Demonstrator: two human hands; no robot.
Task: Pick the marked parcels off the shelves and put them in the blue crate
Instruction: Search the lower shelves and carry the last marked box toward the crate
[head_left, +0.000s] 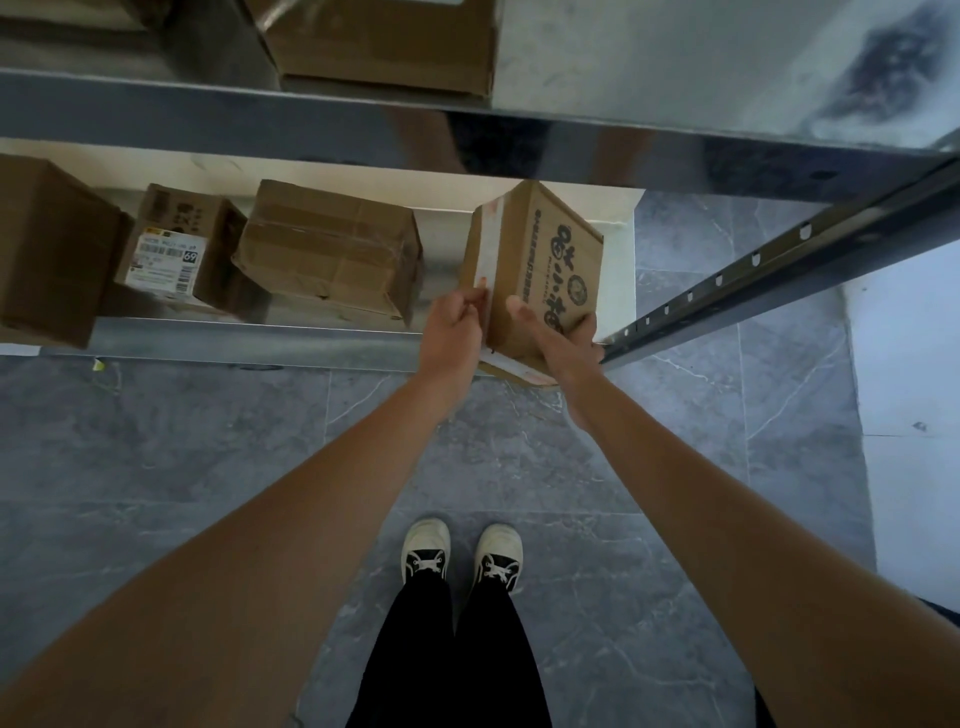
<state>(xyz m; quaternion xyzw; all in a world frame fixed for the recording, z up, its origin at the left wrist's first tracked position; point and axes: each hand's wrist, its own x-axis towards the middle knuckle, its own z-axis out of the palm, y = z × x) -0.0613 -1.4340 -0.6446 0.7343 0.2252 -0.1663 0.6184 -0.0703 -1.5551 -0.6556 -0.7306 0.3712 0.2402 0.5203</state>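
Two hands on one box here: our left hand (457, 325) pinches its taped edge, our right hand (558, 338) cups it from below, thumb on the printed face. The box (540, 260) sits tilted at the right end of the lower shelf (234, 338), near corner hanging past the front edge. Its long side seems to run front to back, printed face up-right. We reckon it could slip, or clip the metal post (753, 265) just beside it.
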